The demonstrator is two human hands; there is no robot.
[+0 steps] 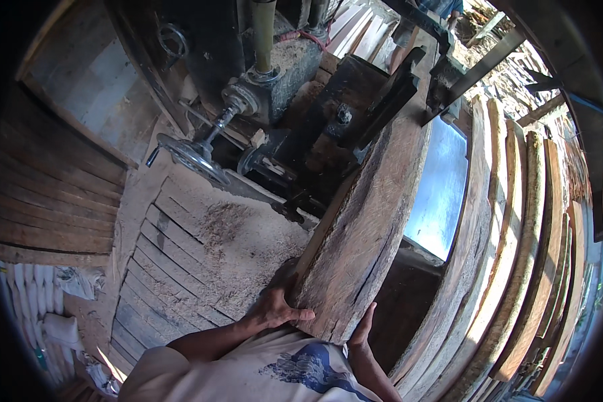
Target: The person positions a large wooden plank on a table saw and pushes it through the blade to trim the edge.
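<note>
Clearly, the tightest edges around me are on the right and at the top of the frame. There, long rough-sawn tan boards (pixel 549 241) curve down the right side, and a smooth blue-white shining metal sheet (pixel 439 191) fills the strip between them and the thick brown rough-grained timber slab (pixel 362 234) at the centre. A dark, dusty metal machine (pixel 275 100) crowds the upper middle, its silver spoked handwheel (pixel 191 159) jutting out at upper left of centre. Toward the top, a black metal bar (pixel 398 94) sits close along the slab's left edge. More room opens to the left of the slab's near end, over grey floor planks strewn with pale sawdust (pixel 241 234).

My left hand (pixel 278 309) is closed around the slab's near left corner, thumb laid across the upper face, the other fingers mostly hidden at the side. My right hand (pixel 362 329) holds the near right corner, fingers fairly straight along that edge; how far they reach underneath I cannot tell. The near end sits just in front of my pale shirt with a blue print (pixel 301 368).

The slab lies broad face up, its long axis slanting from lower centre to upper right. Its far end points away from me, past the black bar, and a dark crack runs lengthwise near its right edge.
</note>
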